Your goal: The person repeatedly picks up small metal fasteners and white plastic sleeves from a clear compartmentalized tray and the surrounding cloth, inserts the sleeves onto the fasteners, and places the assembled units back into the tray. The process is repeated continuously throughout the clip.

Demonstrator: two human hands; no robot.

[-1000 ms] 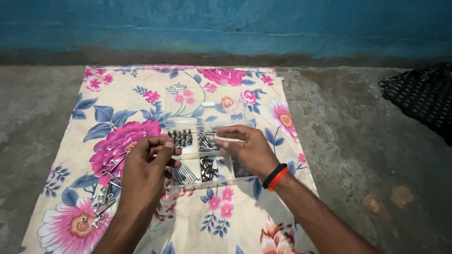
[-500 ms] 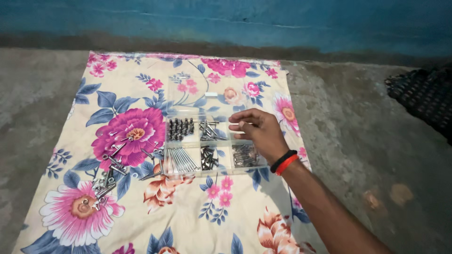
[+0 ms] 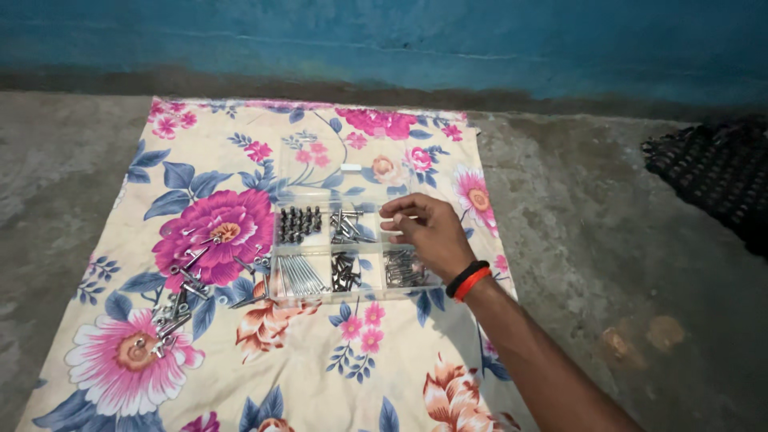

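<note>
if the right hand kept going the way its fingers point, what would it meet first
The right hand points left over the clear compartment box. Going straight on, its fingertips would probably first meet the dark screws in the upper middle compartment, though the hand's height above the box is unclear.

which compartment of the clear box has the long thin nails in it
The front-left compartment of the clear organiser box; the other compartments hold shorter, darker screws.

One clear compartment box point(image 3: 352, 254) with six compartments, one floral cloth point(image 3: 264, 376), one black mat point(image 3: 716, 180), one hand point(image 3: 428, 232), two wristbands point(image 3: 468, 280); loose screws point(image 3: 180, 300) too many to count.
</note>
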